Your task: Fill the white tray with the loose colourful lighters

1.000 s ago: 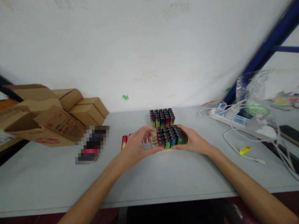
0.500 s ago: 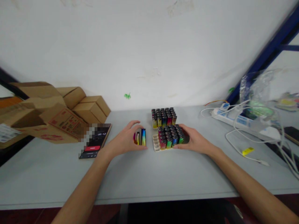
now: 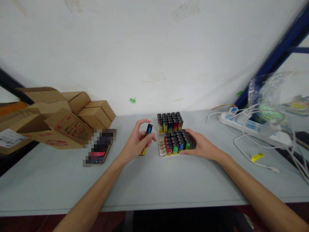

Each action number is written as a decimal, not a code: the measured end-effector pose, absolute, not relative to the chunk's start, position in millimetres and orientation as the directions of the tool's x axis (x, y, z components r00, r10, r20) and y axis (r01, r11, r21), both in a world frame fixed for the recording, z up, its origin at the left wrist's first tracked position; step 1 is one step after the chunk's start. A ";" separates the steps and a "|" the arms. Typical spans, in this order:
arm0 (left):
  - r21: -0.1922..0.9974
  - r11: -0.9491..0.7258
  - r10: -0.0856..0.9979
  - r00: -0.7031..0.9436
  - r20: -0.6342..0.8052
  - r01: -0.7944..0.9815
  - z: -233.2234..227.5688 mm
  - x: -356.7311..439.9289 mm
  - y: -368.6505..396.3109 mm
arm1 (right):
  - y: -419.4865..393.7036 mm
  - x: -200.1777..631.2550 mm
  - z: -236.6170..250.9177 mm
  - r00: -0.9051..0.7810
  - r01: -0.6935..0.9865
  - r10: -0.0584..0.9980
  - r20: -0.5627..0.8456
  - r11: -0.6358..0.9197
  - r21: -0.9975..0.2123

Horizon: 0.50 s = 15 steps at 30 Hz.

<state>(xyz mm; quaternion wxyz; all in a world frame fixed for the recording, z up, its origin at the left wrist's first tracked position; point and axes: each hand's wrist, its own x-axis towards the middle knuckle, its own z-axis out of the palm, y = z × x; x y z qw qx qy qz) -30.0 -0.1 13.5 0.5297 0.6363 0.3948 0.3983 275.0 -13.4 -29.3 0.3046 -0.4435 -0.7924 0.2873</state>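
Pinching a blue lighter [image 3: 149, 129] between thumb and fingers, the left hand [image 3: 135, 143] hangs just to the left of the pale tray [image 3: 164, 156], with its index finger arched clear above the lighter's dark top. That grip is closed only as far as the slim body needs, and the lighter leans rather than standing plumb. A yellow-gold end [image 3: 142, 152] shows below the palm, also left of the tray; whether it belongs to this lighter or to another behind the hand, I cannot tell. At the tray's right end the right hand [image 3: 202, 145] forms a wide C, thumb at the front corner and fingers round the back, holding the loaded block; how hard it presses is not visible. Upright lighters [image 3: 177, 138] with black tops fill the tray except for a column of bare cells along its left edge. Just behind the tray stands a second block of lighters [image 3: 170, 120]. Well to the tray's left lies a phone [image 3: 101, 146], partly blurred. The step in hand looks like carrying one lighter to the part-filled tray. In my judgement, seating it would call for turning it upright, lining its base up with a bare cell and keeping the tray braced.
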 end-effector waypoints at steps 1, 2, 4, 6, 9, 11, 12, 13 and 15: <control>0.987 -0.132 0.924 0.371 0.090 0.089 13.9 -28.7 -0.8 | -13.2 275.3 -29.9 -0.422 0.528 0.876 0.234 0.447 -0.722; 0.986 -0.137 0.922 0.376 0.092 0.096 14.0 -27.6 -1.3 | -12.9 275.5 -30.4 -0.424 0.524 0.873 0.240 0.453 -0.722; 0.985 -0.138 0.915 0.395 0.087 0.102 12.7 -25.6 -1.4 | -12.8 275.6 -30.7 -0.428 0.513 0.869 0.249 0.460 -0.724; 0.986 -0.137 0.916 0.391 0.091 0.091 9.7 -24.1 -1.1 | -12.8 275.6 -30.5 -0.428 0.507 0.869 0.249 0.459 -0.730; 0.974 -0.173 0.931 0.346 0.114 0.145 5.4 -23.3 -2.7 | -12.9 275.8 -30.1 -0.430 0.505 0.873 0.230 0.444 -0.740; 0.933 -0.236 0.939 0.312 0.146 0.273 5.3 -23.4 -5.7 | -12.8 276.1 -30.0 -0.428 0.505 0.876 0.224 0.437 -0.744; 0.897 -0.272 0.940 0.297 0.169 0.350 6.3 -23.4 -7.5 | -12.7 276.3 -30.1 -0.428 0.504 0.876 0.222 0.435 -0.746; 0.856 -0.305 0.939 0.283 0.196 0.418 7.7 -23.2 -9.4 | -12.7 276.4 -30.2 -0.428 0.503 0.877 0.219 0.432 -0.748; 0.778 -0.360 0.929 0.274 0.249 0.514 11.1 -22.5 -12.6 | -12.8 276.8 -30.3 -0.429 0.500 0.878 0.213 0.427 -0.753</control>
